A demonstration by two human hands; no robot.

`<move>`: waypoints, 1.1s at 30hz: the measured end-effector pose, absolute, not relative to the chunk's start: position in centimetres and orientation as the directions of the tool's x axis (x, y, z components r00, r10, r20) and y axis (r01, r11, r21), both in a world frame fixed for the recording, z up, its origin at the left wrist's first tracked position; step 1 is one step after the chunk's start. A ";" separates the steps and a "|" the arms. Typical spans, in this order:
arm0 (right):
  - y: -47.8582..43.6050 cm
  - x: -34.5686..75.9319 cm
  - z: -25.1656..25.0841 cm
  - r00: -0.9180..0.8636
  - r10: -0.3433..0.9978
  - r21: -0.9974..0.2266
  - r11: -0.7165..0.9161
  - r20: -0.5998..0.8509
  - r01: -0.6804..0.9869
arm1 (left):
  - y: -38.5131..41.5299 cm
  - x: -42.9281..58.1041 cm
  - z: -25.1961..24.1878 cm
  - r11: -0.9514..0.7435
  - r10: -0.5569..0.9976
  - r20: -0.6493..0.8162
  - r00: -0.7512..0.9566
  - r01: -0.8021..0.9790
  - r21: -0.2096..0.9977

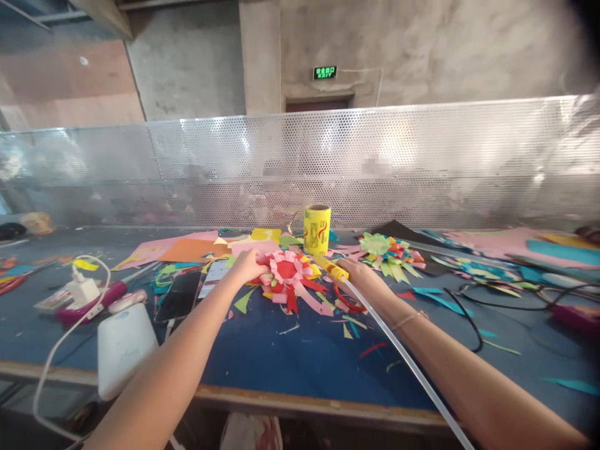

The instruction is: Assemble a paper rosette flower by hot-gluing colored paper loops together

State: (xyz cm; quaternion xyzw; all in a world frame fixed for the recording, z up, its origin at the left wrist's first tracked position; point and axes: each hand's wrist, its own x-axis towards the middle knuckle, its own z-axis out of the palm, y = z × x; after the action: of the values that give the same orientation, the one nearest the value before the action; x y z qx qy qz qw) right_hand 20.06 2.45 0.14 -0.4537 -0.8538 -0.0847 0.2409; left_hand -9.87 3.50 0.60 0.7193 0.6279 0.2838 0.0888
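A pink and red paper rosette (287, 270) with ribbon-like strips hanging from it is just above the table in front of me. My left hand (248, 267) pinches its left edge. On its right side, my right hand (360, 275) is wrapped round a yellow hot glue gun (334, 269). A long clear glue stick (398, 347) runs out of the gun's back end toward me. The gun's nozzle points at the rosette; whether they touch I cannot tell. Some red loops (349, 302), perhaps scissor handles, lie under my right hand.
Behind the rosette stands a yellow tape roll (317, 230). A multicoloured paper rosette (391, 253) lies to the right. Coloured paper sheets (187, 250), a phone (180, 295), a white power bank (124, 347) and a plugged charger (83, 287) are left. A perforated metal screen (300, 156) edges the back.
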 end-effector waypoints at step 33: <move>2.4 20.1 0.0 -0.391 0.725 -0.177 0.571 0.567 0.802 | 3.2 -9.0 1.8 0.024 0.975 -0.022 -0.220 0.005 1.000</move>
State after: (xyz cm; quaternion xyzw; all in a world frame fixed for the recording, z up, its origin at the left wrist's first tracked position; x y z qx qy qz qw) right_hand 20.09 2.44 0.05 -0.4590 -0.8316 -0.0629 0.3063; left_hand -9.01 3.17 1.76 0.4377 0.5598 0.5445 0.4456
